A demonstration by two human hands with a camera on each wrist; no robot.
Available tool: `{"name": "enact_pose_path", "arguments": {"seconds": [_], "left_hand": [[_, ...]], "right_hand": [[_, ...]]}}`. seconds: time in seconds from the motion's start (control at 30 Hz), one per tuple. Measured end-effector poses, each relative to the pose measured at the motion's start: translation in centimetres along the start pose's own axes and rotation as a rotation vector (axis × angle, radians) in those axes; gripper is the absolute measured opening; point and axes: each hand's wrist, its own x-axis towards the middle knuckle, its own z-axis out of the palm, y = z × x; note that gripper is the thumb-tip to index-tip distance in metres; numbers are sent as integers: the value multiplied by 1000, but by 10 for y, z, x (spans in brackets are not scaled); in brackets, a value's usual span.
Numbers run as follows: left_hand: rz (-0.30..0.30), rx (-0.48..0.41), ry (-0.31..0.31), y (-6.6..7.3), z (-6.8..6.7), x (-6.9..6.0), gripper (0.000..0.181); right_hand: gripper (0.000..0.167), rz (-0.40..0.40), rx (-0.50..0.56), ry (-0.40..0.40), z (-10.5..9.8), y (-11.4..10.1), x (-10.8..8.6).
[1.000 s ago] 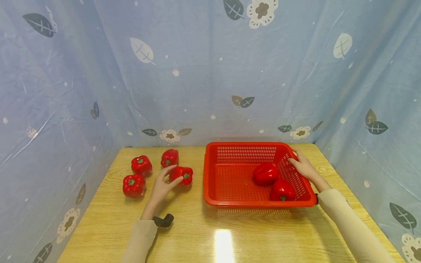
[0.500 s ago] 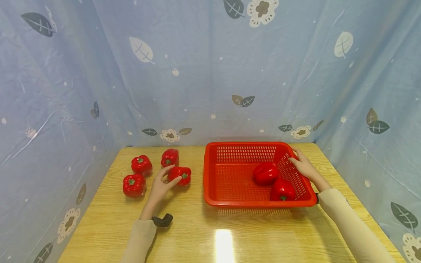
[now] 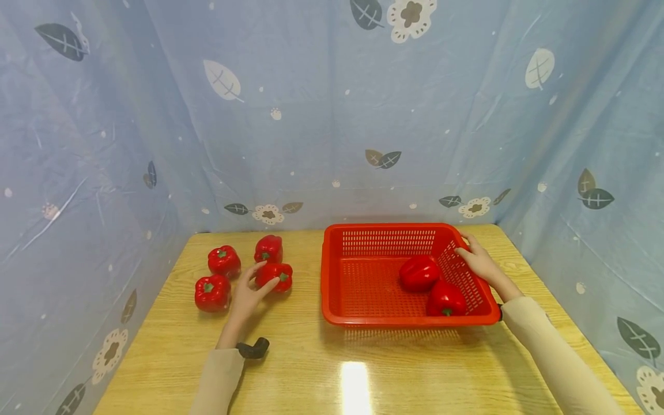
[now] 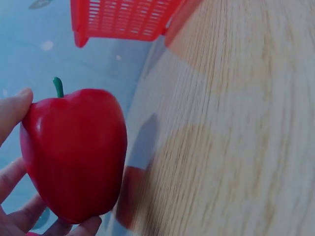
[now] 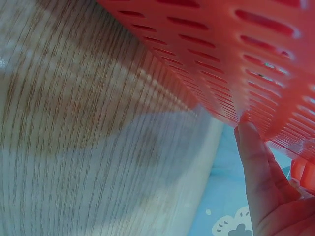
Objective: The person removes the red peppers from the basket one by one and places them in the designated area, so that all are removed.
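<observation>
A red bell pepper (image 3: 275, 277) with a green stem is held by my left hand (image 3: 245, 295), the thumb on its near side and the fingers behind. In the left wrist view this bell pepper (image 4: 76, 152) hangs just off the wood, its shadow beside it. My right hand (image 3: 479, 265) grips the right rim of a red plastic basket (image 3: 404, 320), thumb over the inner side. From the right wrist, fingers (image 5: 256, 162) lie against the slotted outer wall. Two red bell peppers, one at the back (image 3: 419, 274) and one nearer (image 3: 446, 298), lie in the basket's right part.
Left of my left hand sit two more red bell peppers, a rear one (image 3: 224, 261) and a front one (image 3: 212, 293). Another bell pepper (image 3: 268, 249) stands just behind the held one. A blue patterned curtain (image 3: 332, 115) encloses the wooden table (image 3: 290, 374) at the back and sides.
My left hand has moved a little to the left, carrying the bell pepper with it. The right hand and the basket have stayed in place.
</observation>
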Motion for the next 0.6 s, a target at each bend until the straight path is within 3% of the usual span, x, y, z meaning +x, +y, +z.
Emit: {"name": "enact_pose_path", "arguments": {"seconds": [0.43,0.6], "left_hand": [[34,82,135,-10,1,2,62],[42,100,156,-13,2,4,63]], "right_hand": [[58,22,43,-27,0,0,-1],[58,27,43,-27,-1,-2,-1]]}}
